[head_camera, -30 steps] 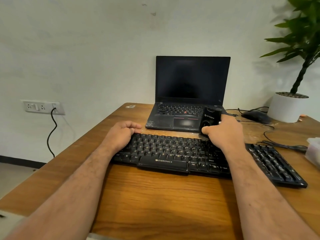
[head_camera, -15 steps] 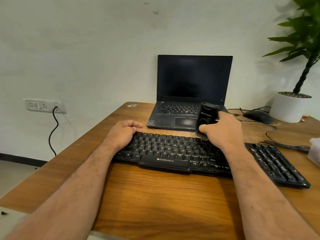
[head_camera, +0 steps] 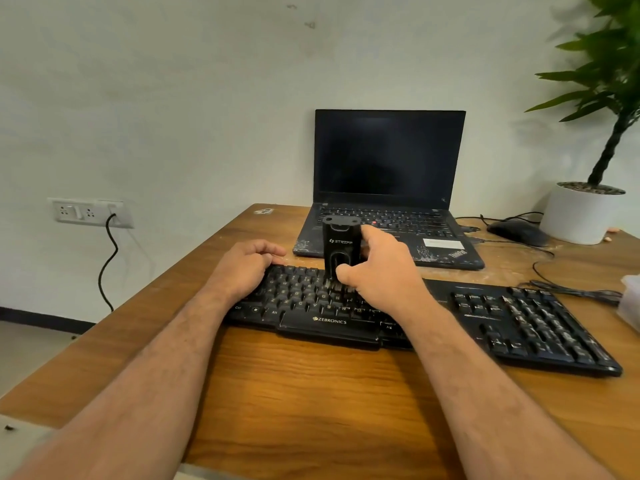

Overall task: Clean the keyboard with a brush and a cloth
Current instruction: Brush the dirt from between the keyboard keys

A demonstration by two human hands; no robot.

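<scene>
Right hand, gripping the black brush, now sits further left than a second ago, over the middle of the keyboard instead of its right part, with the brush body more upright and fully exposed above the knuckles.

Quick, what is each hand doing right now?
Left hand: fingers curled, resting on the keyboard's left end.
Right hand: gripping the black brush.

This looks like an office. A wooden desk holds an open black laptop, a black computer mouse and a white-potted green plant by a plain wall.
</scene>
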